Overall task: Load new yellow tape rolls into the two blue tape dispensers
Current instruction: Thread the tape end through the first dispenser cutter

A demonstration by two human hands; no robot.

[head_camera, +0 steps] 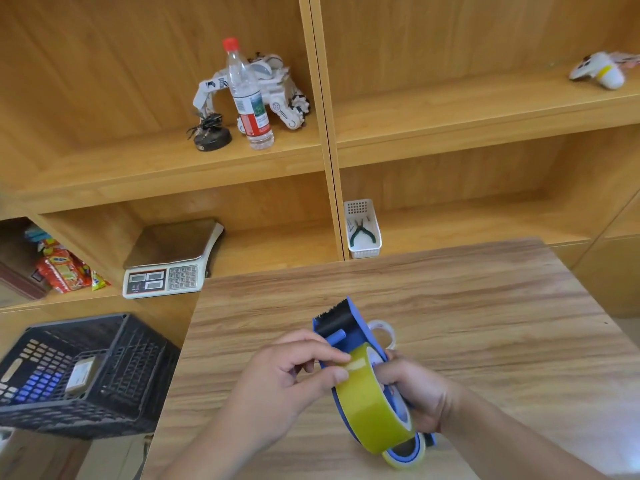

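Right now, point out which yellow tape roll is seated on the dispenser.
The large yellow tape roll held upright between both hands sits on the blue dispenser. The other yellow roll lies flat on the table beneath it.

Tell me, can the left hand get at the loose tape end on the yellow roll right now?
Probably yes: the left hand already has thumb and finger at the tape end on the yellow roll, and nothing lies between them.

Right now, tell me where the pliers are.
The pliers lie in the white basket on the lower shelf, just right of the shelf divider and behind the table's far edge.
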